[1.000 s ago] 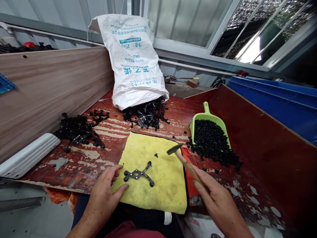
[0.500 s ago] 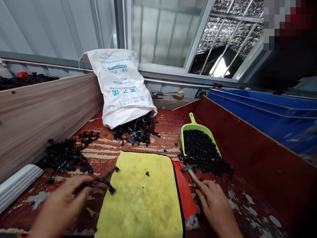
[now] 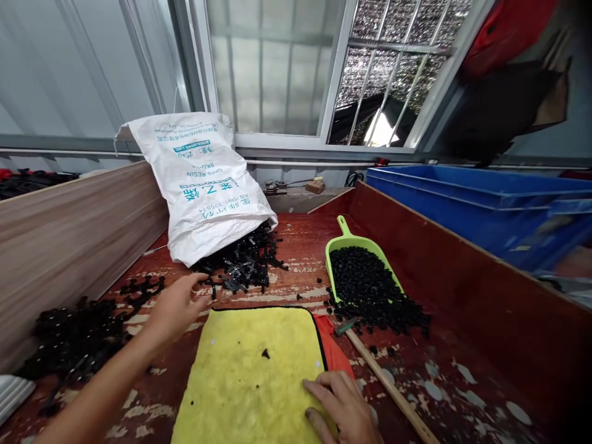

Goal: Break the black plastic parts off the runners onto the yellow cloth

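My left hand point(image 3: 178, 311) reaches to the near edge of the black plastic pieces point(image 3: 247, 262) at the white sack's mouth, its thumb and fingers apart. A small black piece point(image 3: 213, 288) is just beyond the fingertips; touching or not, I cannot tell. My right hand point(image 3: 345, 407) rests open on the right side of the yellow cloth point(image 3: 250, 364), holding nothing. One small black bit point(image 3: 265, 353) lies on the cloth. To the right, a hammer-like tool with a thin green head and wooden handle point(image 3: 388, 385) lies on the table.
The printed white sack point(image 3: 208, 185) leans at the back. A green dustpan point(image 3: 345, 228) is heaped with small black parts point(image 3: 365, 277). At left lies another black pile point(image 3: 81, 336) by a wooden board point(image 3: 83, 228). A blue crate point(image 3: 439, 197) stands beyond the right-hand red board point(image 3: 444, 259).
My left hand has moved forward to the sack's mouth, and the black piece it held is gone from it. My right hand has let go of the hammer-like tool and moved onto the cloth.
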The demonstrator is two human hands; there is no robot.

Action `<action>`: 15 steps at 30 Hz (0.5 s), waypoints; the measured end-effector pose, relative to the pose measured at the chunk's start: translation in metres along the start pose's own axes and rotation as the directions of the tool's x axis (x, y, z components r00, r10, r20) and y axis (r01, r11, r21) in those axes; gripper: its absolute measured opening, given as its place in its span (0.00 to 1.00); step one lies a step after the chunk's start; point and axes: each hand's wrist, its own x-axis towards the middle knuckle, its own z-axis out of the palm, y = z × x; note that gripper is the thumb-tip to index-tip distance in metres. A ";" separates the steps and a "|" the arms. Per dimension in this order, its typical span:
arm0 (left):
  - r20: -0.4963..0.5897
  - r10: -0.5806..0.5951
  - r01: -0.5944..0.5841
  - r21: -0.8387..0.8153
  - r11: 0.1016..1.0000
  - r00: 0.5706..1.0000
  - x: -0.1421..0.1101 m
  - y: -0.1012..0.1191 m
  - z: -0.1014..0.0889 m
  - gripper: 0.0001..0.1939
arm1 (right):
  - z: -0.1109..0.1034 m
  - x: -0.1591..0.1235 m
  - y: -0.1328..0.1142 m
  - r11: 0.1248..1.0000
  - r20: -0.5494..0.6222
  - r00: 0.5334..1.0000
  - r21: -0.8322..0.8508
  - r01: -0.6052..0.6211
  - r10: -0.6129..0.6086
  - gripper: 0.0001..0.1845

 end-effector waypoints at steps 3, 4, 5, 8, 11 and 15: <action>0.058 -0.020 0.021 -0.009 1.000 0.998 0.041 0.021 0.060 0.28 | 0.002 0.000 -0.003 0.999 0.018 0.999 -0.026 -0.044 0.044 0.18; 0.055 -0.007 0.008 -0.006 1.000 0.998 0.051 0.023 0.074 0.30 | 0.002 0.000 -0.006 0.997 0.012 0.997 -0.028 -0.071 0.071 0.17; 0.047 0.018 -0.017 -0.003 1.000 0.999 0.059 0.024 0.084 0.30 | 0.002 0.001 -0.008 0.995 0.007 0.996 -0.024 -0.092 0.092 0.16; 0.046 0.121 -0.121 0.000 0.993 0.992 0.065 0.020 0.099 0.24 | -0.002 0.005 -0.018 0.990 -0.006 0.990 0.017 -0.143 0.143 0.14; 0.093 0.216 -0.215 -0.019 0.976 0.972 0.050 0.014 0.095 0.20 | -0.009 0.010 -0.025 0.980 -0.024 0.981 0.063 -0.188 0.190 0.13; 0.172 0.338 -0.331 -0.069 0.941 0.925 0.022 0.017 0.080 0.21 | -0.015 0.012 -0.030 0.968 0.000 0.971 0.075 -0.238 0.238 0.12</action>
